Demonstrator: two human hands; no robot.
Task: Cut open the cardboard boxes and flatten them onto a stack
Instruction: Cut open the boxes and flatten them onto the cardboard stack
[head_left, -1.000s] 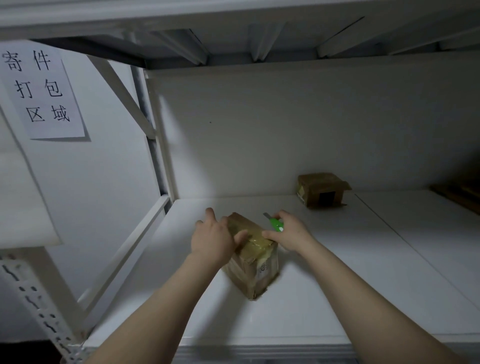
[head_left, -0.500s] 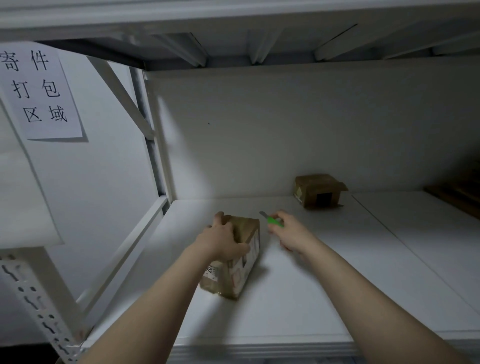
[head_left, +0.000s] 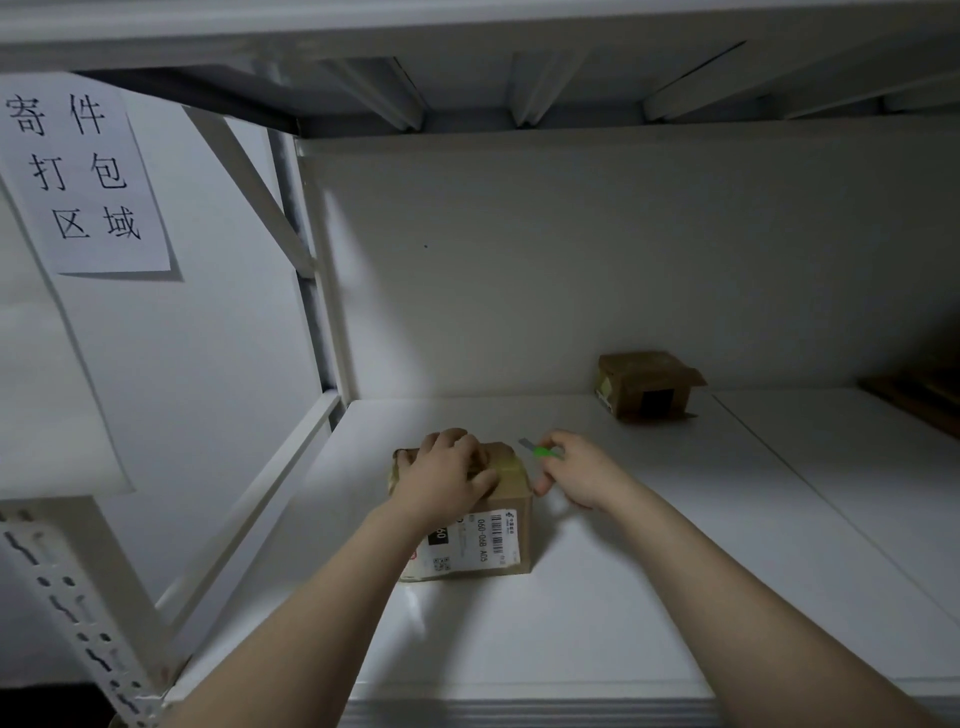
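Head view, down along 2 bare forearms onto a white shelf (head_left: 623, 597). Left hand (head_left: 447, 478) laid over the top of a small cardboard box (head_left: 511, 519), left fingers (head_left: 449, 444) curled down over the far top edge, thumb lying along the near top edge: grasping the box from above. Box standing on the shelf directly under those fingers, brown tape across its top, 1 white shipping label (head_left: 483, 540) with barcode and black print on the side facing the camera, below the left thumb.

Right hand (head_left: 582, 475) just right of the box, right fingers (head_left: 543, 480) clenched round a green cutter (head_left: 545, 452). Short grey blade sticking out past the fingertips toward the left hand, tip near the top right corner of the box; contact between blade and cardboard impossible to tell. Small gap visible between the right fingertips and the box's right side.

Well beyond the right fingers, at the back of the shelf against the pale back panel (head_left: 571, 260), a second box (head_left: 647, 384), flaps partly lifted, a dark opening in its front face.

Far left of the left fingers and higher, a paper sign (head_left: 83, 171) with 6 large black characters, fixed to the wall. Between sign and shelf, a white upright post (head_left: 324, 312) of the rack.
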